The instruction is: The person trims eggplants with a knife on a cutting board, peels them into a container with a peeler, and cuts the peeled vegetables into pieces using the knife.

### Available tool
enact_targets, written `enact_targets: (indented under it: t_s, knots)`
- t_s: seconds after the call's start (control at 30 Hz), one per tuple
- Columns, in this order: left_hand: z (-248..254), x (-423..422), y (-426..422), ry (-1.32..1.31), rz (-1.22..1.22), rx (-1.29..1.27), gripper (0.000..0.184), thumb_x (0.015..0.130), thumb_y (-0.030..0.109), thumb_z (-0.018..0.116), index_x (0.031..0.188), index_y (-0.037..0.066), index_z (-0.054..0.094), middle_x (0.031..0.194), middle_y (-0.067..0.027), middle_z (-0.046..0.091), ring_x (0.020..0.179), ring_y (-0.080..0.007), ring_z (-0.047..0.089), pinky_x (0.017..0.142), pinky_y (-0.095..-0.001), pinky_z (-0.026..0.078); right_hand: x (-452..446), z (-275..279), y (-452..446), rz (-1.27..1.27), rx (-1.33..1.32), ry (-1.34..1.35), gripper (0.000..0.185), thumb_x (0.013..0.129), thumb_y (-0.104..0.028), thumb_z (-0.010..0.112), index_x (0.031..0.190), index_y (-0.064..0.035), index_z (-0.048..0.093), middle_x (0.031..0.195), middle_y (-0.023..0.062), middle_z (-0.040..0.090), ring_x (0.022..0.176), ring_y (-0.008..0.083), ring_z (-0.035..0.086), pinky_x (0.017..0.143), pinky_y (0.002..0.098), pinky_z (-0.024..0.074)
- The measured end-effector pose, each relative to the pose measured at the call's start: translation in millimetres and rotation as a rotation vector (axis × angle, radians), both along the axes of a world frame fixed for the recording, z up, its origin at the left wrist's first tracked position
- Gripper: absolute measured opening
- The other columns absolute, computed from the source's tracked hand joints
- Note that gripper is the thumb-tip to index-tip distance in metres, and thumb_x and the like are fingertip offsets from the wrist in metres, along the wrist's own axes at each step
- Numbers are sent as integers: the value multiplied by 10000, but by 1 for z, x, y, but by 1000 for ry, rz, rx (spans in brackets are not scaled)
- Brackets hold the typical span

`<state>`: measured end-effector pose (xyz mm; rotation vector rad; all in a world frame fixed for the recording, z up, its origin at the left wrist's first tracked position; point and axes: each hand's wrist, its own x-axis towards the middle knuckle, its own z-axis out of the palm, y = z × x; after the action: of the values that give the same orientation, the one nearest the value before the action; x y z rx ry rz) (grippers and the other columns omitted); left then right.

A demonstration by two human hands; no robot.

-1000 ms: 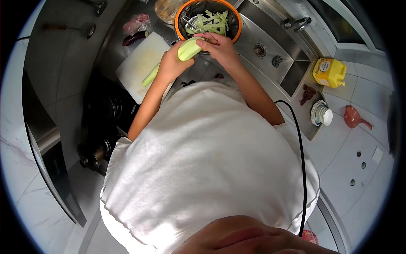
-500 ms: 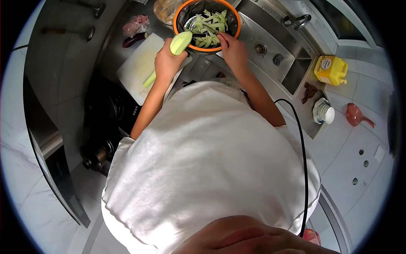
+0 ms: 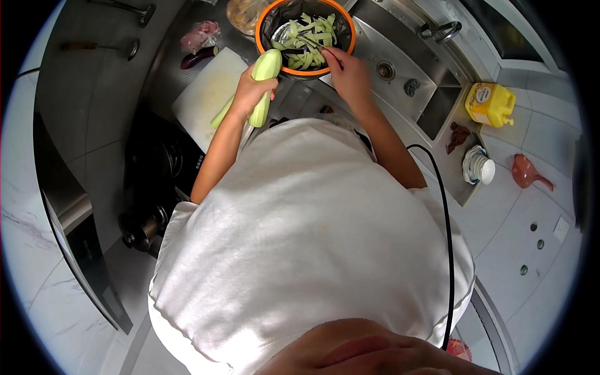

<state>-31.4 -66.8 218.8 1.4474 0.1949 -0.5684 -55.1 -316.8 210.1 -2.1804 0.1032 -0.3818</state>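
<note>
My left hand is wrapped round a long, pale green peeled gourd; its upper end leans against the near rim of an orange-rimmed bin. My right hand grips a peeler, whose slim metal part shows over the bin while the handle is mostly covered by my fingers. Green peelings lie heaped inside the bin's dark liner. Behind my left wrist, another pale green vegetable rests on the white cutting board.
A dark eggplant and bagged meat lie beyond the board. To the right is a steel sink with a faucet. A yellow jug and stacked bowls stand past it. The black stove is left.
The gourd has swung more upright in my left hand, and its lower length now shows below my fingers. My right hand has shifted slightly right, still holding the peeler.
</note>
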Motion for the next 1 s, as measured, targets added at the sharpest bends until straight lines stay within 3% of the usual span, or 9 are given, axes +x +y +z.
enact_targets:
  t_s: [0.1,0.23,0.3,0.43,0.53,0.67,0.8,0.93,1.0]
  knots:
    - [-2,1,-1,9,-44,3,422,797,-40,674,1215,-19,626,837,-69,650,605,-151,602,551,-299,496,-12,41,13,59,91,97,229,999,-347,702,1093,-166,807,765,118,729,622,310,693,543,369,519]
    - [-1,4,2,59,-99,-96,348,801,-8,665,1146,-12,614,830,-73,632,620,-154,597,553,-302,502,-14,23,22,100,73,33,236,991,-355,712,1100,-168,807,794,112,738,652,307,704,565,363,528]
    - [0,3,6,92,-142,-178,323,803,8,662,1121,-9,610,827,-73,624,626,-154,594,554,-299,503,-3,-10,5,69,-65,84,237,1017,-271,705,1184,-123,787,794,86,753,632,103,653,588,278,490]
    - [0,9,9,152,-209,-208,342,805,48,646,1137,-19,599,820,-78,603,615,-154,583,560,-295,505,-10,10,9,46,168,52,243,1015,-275,706,1180,-114,783,842,111,763,639,156,678,600,285,504]
    - [0,12,4,166,-237,-199,323,801,54,669,1112,-9,607,815,-79,609,631,-142,585,554,-285,499,-21,36,26,136,129,53,255,1009,-297,712,1167,-111,785,893,127,773,671,206,717,621,292,529]
    - [1,3,1,177,-236,-250,324,786,47,656,1100,-11,602,829,-86,605,615,-146,571,547,-290,491,-3,1,9,52,-82,42,249,1007,-316,709,1147,-127,793,909,122,776,718,248,745,630,328,549]
    - [-2,10,7,198,-309,-368,328,765,28,633,1089,-6,596,851,-82,595,604,-158,560,545,-302,486,-2,16,-9,-2,4,195,275,1018,-314,700,1177,-106,784,915,94,786,694,173,722,643,295,539]
    - [-11,17,7,280,-309,-427,355,747,21,614,1099,-1,575,822,-80,565,574,-166,529,541,-306,473,-9,40,11,83,165,154,285,1021,-321,695,1183,-104,783,902,94,784,689,154,710,645,288,532]
    - [-16,17,13,311,-340,-472,363,744,26,617,1103,2,565,808,-82,557,564,-162,518,535,-303,463,-14,34,24,161,232,19,255,1004,-364,690,1104,-160,805,767,99,733,610,260,688,580,364,517]
